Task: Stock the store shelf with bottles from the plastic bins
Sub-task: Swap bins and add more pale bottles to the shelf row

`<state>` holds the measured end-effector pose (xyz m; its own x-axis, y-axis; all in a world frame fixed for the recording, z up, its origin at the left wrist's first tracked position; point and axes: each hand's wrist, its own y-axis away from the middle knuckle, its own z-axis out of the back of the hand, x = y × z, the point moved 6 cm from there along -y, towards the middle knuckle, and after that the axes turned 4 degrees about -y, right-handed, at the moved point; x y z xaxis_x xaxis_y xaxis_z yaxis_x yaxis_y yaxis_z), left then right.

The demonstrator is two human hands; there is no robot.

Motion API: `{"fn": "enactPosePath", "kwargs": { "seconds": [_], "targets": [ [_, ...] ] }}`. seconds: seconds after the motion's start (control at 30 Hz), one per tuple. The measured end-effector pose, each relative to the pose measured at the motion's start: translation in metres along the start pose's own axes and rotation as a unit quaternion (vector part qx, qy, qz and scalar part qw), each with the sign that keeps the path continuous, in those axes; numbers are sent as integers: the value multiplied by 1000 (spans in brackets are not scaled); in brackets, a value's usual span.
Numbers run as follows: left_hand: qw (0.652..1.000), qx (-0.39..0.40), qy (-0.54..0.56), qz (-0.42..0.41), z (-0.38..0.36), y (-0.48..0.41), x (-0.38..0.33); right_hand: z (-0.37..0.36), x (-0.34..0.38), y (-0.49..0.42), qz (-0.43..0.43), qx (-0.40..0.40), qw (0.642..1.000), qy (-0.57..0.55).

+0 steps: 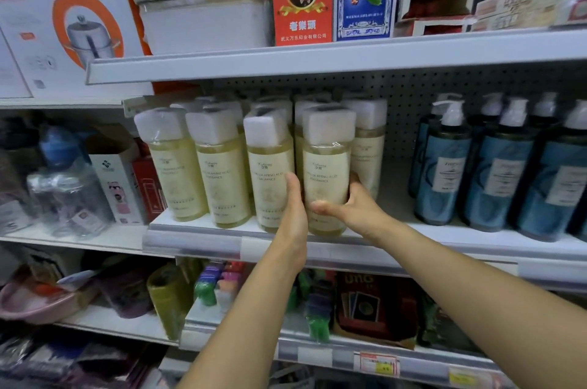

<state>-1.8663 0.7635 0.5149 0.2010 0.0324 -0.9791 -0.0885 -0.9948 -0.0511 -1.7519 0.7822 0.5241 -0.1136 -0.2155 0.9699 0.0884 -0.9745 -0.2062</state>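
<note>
I look at the shelf (413, 239) first: a white ledge with a clear price rail along its lip, crowded with a block of pale yellow bottles (197, 172) at my 11 o'clock and a row of blue pump bottles (495, 172) at 2 o'clock. A bare strip of ledge lies between the two groups. The bins are out of view.

The bottle (325, 172) I am placing stands at 12 o'clock, upright at the very front edge, its base just behind the rail and touching its yellow neighbour on the left.

My right hand (352, 207) is clamped on it, thumb across the front low down, fingers wrapped round the far side. My left hand (293, 214) lies flat against its left flank, wedged between it and the neighbour, pressing rather than gripping (more a guide than a hold).

The risks, as I judge them: the bottle sits so near the lip that letting go early could tip it forward over the rail. Pushing it back hard could knock the rows behind it. Drawing the left hand out of that tight gap could drag the neighbour forward, since the shrink-wrap looks slick.
</note>
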Motion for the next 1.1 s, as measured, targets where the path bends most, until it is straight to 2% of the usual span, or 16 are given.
{"fn": "enactPosePath", "kwargs": {
  "seconds": [0.07, 0.17, 0.27, 0.37, 0.47, 0.63, 0.8, 0.9, 0.97, 1.1],
  "targets": [
    [1000, -15, 1, 6, 0, 1, -1, -1, -2, 0, -17, -6, 1000, 19],
    [998, -53, 15, 29, 4, 5, -1, 3, -6, 7, -46, -51, 991, 118],
    [994, -90, 50, 38, 3, 19, -3, 13, -6, 27, -21, -93, 981, 169],
    [984, -152, 91, 26, -5, 41, -3, 35, 2, 51, 53, -147, 971, 180],
    [974, -197, 109, 34, -20, 60, 8, 59, 6, 73, 94, -161, 969, 161],
    [971, -174, 143, 80, -60, 85, 43, 98, -7, 114, 104, -156, 971, 149],
    [971, -130, 132, 149, -107, 111, 104, 141, -58, 162, 18, -109, 984, 138],
    [963, -93, 115, 226, -137, 129, 158, 171, -109, 193, -90, -80, 982, 147],
    [951, -72, 93, 286, -153, 144, 199, 189, -151, 216, -184, -62, 971, 142],
    [917, -53, 60, 390, -173, 173, 276, 223, -229, 266, -342, -88, 930, 97]
  ]
}}
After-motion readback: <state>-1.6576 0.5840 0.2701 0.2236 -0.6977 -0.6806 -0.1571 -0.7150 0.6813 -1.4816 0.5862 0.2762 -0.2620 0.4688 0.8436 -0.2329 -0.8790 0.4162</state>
